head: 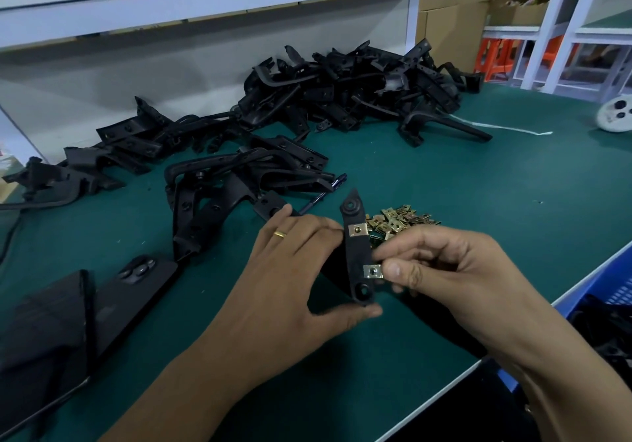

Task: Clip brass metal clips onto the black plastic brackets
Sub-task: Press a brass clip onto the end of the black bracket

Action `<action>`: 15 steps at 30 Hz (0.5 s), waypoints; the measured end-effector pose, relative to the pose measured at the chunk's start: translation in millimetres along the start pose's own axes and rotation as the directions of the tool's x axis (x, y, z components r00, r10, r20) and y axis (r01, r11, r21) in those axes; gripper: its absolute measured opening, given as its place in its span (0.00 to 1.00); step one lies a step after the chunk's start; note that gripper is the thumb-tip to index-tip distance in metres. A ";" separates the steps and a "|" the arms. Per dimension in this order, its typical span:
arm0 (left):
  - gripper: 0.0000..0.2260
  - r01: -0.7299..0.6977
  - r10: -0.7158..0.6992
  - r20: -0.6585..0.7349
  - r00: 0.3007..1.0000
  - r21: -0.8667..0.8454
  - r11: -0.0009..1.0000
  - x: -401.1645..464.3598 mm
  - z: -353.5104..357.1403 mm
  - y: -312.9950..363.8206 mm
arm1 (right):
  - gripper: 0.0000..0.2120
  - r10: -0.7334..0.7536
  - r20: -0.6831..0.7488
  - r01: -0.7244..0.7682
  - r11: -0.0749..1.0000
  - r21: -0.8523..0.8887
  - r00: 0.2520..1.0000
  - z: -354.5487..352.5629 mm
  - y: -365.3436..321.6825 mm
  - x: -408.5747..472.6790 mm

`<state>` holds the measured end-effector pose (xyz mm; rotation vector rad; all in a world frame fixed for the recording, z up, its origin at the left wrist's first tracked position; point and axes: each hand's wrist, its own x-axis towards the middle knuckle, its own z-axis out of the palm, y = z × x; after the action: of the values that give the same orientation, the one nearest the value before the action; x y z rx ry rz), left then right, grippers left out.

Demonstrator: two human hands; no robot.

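Single head-worn wide-angle view, looking forward and down, close over the flat green work table (461, 181) (edges bowed).

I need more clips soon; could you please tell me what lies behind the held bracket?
A pile of brass clips on the green mat; the bracket covers its left edge.

A factory assembly bench is showing here: a green work mat (444, 181) is carrying a heap of black plastic brackets (342, 89) at upper centre, cardboard cartons (455, 13) are stacking against white shelving (561, 24) at upper right.
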<state>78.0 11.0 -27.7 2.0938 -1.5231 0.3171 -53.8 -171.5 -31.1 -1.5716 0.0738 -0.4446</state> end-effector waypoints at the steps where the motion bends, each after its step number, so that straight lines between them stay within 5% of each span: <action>1: 0.30 -0.003 0.003 0.014 1.000 0.005 1.000 0.1 -0.6 1.4 | 0.12 -0.001 0.001 0.001 1.000 -0.004 1.000 -0.5 0.7 0.3; 11: 0.32 0.033 -0.033 -0.008 0.999 0.068 0.997 2.3 -0.3 0.6 | 0.08 -0.051 -0.001 0.051 0.997 -0.059 0.999 14.7 2.4 3.7; 15: 0.33 -0.137 0.155 -0.060 0.986 0.238 0.962 10.0 7.4 0.1 | 0.06 -0.090 -0.263 0.093 0.996 -0.003 0.961 16.8 -1.9 2.7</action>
<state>80.4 -1.1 -29.1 2.1185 -1.6657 0.6545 -46.3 -156.4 -28.4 -1.5030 0.2029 -0.7249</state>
